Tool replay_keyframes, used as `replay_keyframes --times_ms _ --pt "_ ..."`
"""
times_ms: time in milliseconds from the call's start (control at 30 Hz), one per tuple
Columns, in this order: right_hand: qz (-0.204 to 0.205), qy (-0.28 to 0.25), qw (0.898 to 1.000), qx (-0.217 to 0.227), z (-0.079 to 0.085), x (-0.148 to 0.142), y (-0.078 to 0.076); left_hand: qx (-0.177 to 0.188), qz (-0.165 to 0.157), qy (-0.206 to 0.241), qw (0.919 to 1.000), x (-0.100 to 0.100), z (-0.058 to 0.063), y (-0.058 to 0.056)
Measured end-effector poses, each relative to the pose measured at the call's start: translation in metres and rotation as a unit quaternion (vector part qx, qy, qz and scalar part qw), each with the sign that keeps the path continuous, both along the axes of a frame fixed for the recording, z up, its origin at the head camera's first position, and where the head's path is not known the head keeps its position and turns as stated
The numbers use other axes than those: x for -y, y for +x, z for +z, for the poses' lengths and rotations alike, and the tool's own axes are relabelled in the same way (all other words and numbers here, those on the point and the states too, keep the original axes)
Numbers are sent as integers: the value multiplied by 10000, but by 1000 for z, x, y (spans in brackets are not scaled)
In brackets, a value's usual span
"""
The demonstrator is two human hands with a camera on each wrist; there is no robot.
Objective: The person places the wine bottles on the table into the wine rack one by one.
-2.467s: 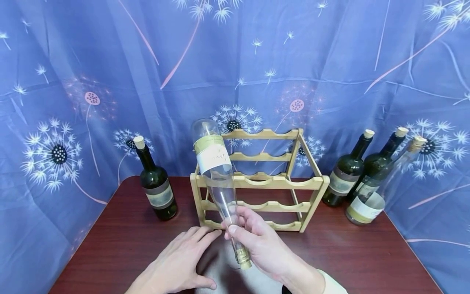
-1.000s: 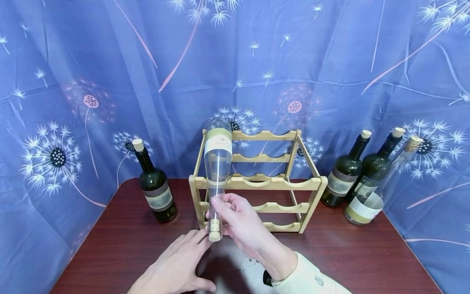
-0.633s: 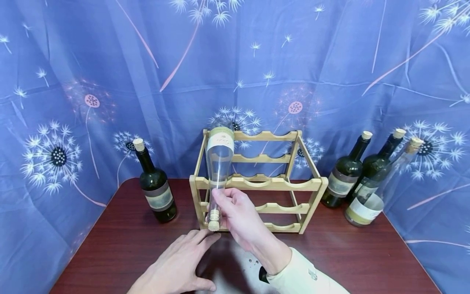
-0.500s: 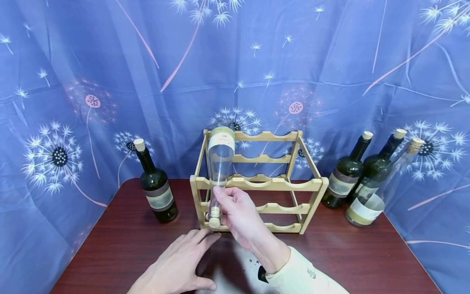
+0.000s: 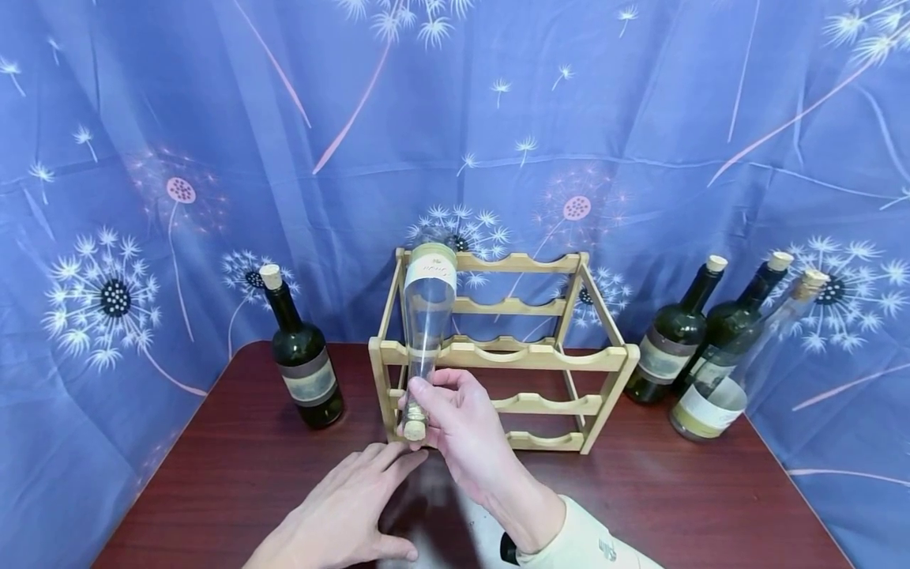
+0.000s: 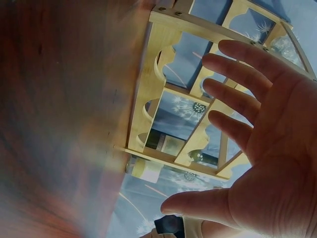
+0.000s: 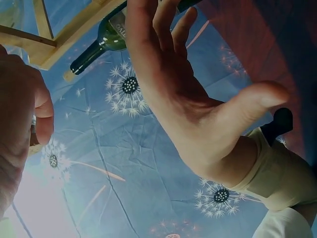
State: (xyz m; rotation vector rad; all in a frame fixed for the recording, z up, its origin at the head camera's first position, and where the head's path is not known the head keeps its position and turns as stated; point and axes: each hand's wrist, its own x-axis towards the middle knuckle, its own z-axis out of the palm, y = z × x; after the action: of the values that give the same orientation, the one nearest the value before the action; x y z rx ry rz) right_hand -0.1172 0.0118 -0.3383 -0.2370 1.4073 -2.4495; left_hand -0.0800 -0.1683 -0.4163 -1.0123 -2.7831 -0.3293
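My right hand [image 5: 462,438] grips a clear glass wine bottle [image 5: 426,312] by the neck, its corked end towards me and its base pointing to the back. The bottle lies over the left slot of the top tier of a light wooden wine rack [image 5: 536,357]. Flat beside the rack's front left foot, my left hand [image 5: 341,506] has its fingers extended and thumb spread. The left wrist view shows that left hand's open palm [image 6: 277,139] with the rack behind it. At the left edge of the right wrist view, part of my right hand [image 7: 20,114] appears.
A dark green corked bottle [image 5: 302,356] stands left of the rack. Two more dark bottles, one in front [image 5: 668,336] and one behind [image 5: 732,316], stand to the right with a clear corked bottle [image 5: 711,407]. A patterned blue curtain [image 5: 455,95] hangs behind the reddish-brown table [image 5: 682,490].
Earlier the clear bottle slanted in front of the rack; my right hand has moved it forward and straightened it over the left slot. The grip has slid slightly towards the cork. My left hand stays put.
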Motion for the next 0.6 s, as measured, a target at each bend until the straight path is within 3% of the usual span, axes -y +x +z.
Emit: replay_keyframes --times_ms 367,600 --pt "-270 116 9995 -144 -3 2 -10 -154 -53 25 9999 -1 -1 1" --pt "-204 170 9995 -192 -4 -1 -8 -157 -55 4 9999 -2 -2 1"
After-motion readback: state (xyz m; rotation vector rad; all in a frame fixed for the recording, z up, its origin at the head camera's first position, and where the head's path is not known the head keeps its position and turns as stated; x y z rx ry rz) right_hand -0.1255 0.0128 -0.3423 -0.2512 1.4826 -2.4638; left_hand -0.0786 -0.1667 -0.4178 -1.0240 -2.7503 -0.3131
